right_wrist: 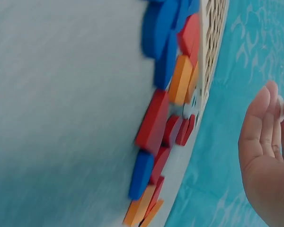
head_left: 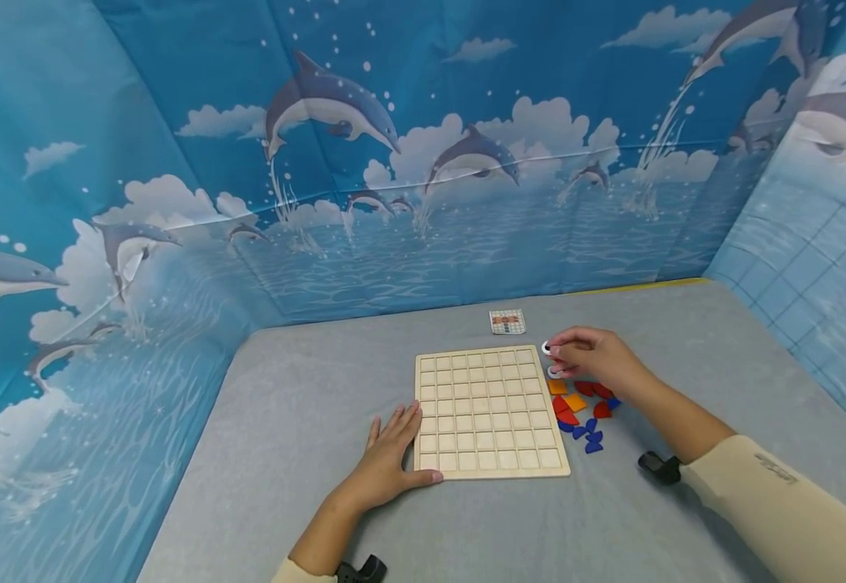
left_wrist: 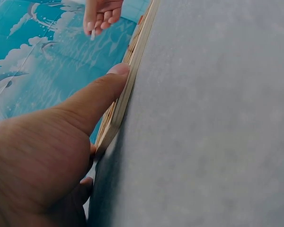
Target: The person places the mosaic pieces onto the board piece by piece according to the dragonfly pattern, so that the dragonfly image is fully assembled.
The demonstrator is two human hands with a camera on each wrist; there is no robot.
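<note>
A square wooden grid board [head_left: 486, 409] lies on the grey table. My left hand [head_left: 386, 465] rests at its near left corner, fingers spread along the left side and thumb on the front rim. In the left wrist view the extended thumb [left_wrist: 97, 97] touches the board's edge. Above the table by the board's far right corner, my right hand [head_left: 593, 356] pinches a small white disc with a black spot [head_left: 546, 348] between thumb and fingers. The right wrist view shows this disc [right_wrist: 281, 109] nearly edge-on. Another white disc [head_left: 554, 373] lies just below that hand.
Right of the board are loose flat pieces: orange squares [head_left: 575, 402], red pieces [head_left: 601, 410] and blue pieces [head_left: 593, 437], several overlapping. A small printed pattern card [head_left: 507, 321] lies beyond the board. A dolphin-printed curtain [head_left: 423, 227] stands behind the table and along its sides.
</note>
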